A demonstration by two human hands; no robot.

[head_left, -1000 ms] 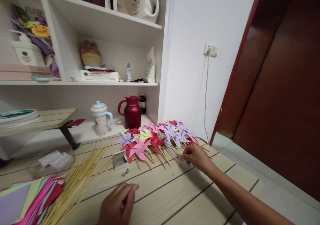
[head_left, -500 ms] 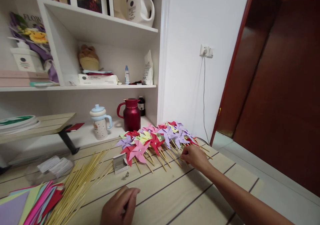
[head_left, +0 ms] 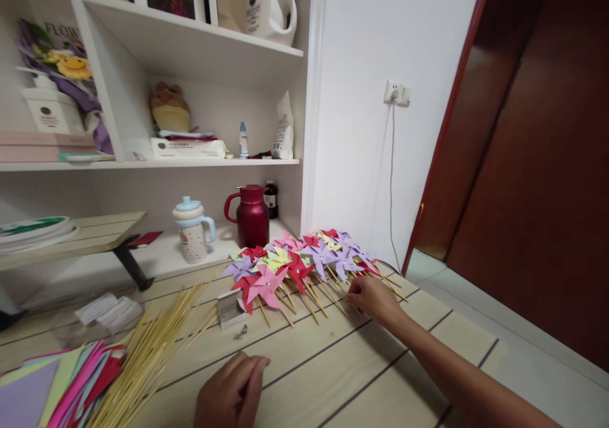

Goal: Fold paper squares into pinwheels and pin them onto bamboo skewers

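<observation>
Bare tabletop [head_left: 333, 364] between hands, pinwheels [head_left: 295, 263] near far edge; right hand [head_left: 373, 298] outstretched, fingertips pinching a pinwheel stick; left hand [head_left: 233, 393] curled, grip undeterminable.

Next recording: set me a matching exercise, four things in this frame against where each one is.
Things:
1. right hand
2. left hand
3. red flask
4. bamboo sticks

Places:
A. on the white ledge under the shelf
B. loose pile beside the coloured paper sheets
C. at the stick ends of the row of pinwheels
D. flat on the table, near the bottom edge

Pairs: 1-C, 2-D, 3-A, 4-B
</observation>
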